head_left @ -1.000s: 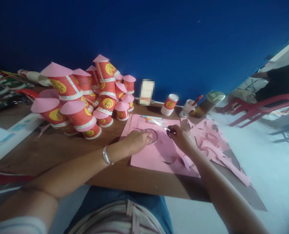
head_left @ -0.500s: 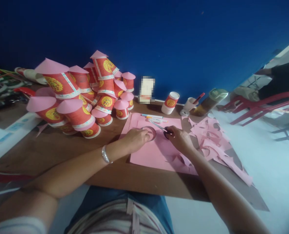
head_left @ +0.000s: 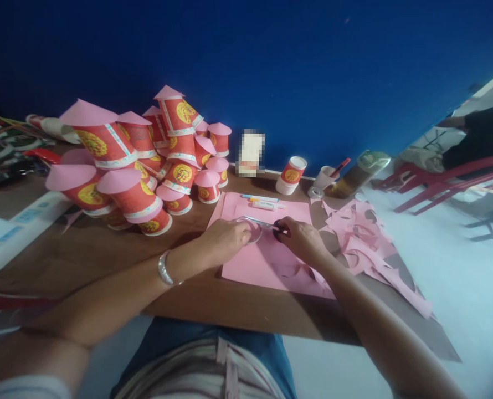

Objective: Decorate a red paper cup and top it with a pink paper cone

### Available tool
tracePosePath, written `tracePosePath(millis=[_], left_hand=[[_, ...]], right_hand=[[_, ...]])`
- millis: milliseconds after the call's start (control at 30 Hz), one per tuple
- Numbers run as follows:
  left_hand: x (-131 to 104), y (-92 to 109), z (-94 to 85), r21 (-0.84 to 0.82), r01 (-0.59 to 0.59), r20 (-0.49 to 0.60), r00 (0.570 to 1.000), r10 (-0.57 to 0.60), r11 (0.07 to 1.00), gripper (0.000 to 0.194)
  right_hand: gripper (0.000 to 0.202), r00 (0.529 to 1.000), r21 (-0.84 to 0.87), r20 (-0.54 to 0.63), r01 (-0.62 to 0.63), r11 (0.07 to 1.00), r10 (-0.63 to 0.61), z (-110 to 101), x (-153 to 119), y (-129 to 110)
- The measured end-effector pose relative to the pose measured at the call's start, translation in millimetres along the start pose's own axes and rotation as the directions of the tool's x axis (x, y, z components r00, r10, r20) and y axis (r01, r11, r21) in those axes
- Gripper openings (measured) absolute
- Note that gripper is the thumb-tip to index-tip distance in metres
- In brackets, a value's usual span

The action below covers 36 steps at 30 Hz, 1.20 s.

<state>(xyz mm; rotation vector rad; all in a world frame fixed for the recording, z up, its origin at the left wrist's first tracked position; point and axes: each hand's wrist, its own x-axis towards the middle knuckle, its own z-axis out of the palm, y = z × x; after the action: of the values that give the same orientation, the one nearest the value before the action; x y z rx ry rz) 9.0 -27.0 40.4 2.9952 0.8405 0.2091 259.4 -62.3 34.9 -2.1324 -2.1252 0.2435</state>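
My left hand [head_left: 225, 241], with a silver bangle at the wrist, is closed with thumb and fingers on the edge of a round pink paper piece [head_left: 255, 235] that shows a darker rim. My right hand [head_left: 302, 238] grips the dark handles of a pair of scissors [head_left: 265, 224]. The blades point left, across the upper side of the round piece; whether they are cutting cannot be made out. Beneath both hands lie pink paper sheets [head_left: 246, 271]. Just beyond the hands are a glue stick [head_left: 263, 205] and some pens [head_left: 267, 198] on the paper.
Red paper-cup lanterns [head_left: 180, 173] with pink cone tops are stacked at the left. Pink paper scraps [head_left: 363, 238] cover the table's right side. Along the back stand a red-and-white cup [head_left: 291, 176], a tape roll [head_left: 315, 192], a pen cup [head_left: 323, 177] and a bottle [head_left: 358, 172]. Red chair [head_left: 446, 174] at right.
The scissors have turned and come lower, their blades now reaching left over the round paper piece. My left hand has shifted a little left, my right hand slightly down and left.
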Motion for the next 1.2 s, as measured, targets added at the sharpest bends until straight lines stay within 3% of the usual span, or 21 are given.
tracePosePath(millis=[200,333,500,700,833,1033,1200], left_hand=[[-10,5,-3.8,-0.020,-0.024,-0.009,1.000,0.023,1.000,0.020],[-16,11,-6.5,-0.001,-0.021,0.020,1.000,0.021,1.000,0.020],[-21,22,-9.2,0.014,-0.107,0.016,0.994,0.107,0.994,0.021],[-27,32,-9.0,0.024,-0.192,0.126,0.974,0.188,0.981,0.022],[-30,32,-11.4,0.024,-0.214,0.181,0.962,0.207,0.976,0.020],[-34,28,-14.2,-0.026,-0.245,0.180,0.952,0.246,0.969,0.018],[-37,22,-17.7,-0.126,-0.180,0.144,0.970,0.198,0.975,0.012]], right_hand=[[0.025,0.997,-0.032,0.048,0.057,0.998,-0.056,1,-9,-10],[0.020,0.997,-0.002,0.063,0.052,0.999,-0.052,8,-4,-9],[0.017,0.998,0.106,0.029,0.044,0.993,-0.047,15,5,-3],[0.021,0.999,0.165,0.007,0.032,0.986,-0.033,19,8,1],[0.022,0.999,0.175,0.004,0.038,0.984,-0.039,20,7,1],[0.019,0.999,0.205,-0.015,0.051,0.977,-0.049,22,8,3],[0.018,0.997,0.212,-0.029,0.076,0.974,-0.071,24,9,5]])
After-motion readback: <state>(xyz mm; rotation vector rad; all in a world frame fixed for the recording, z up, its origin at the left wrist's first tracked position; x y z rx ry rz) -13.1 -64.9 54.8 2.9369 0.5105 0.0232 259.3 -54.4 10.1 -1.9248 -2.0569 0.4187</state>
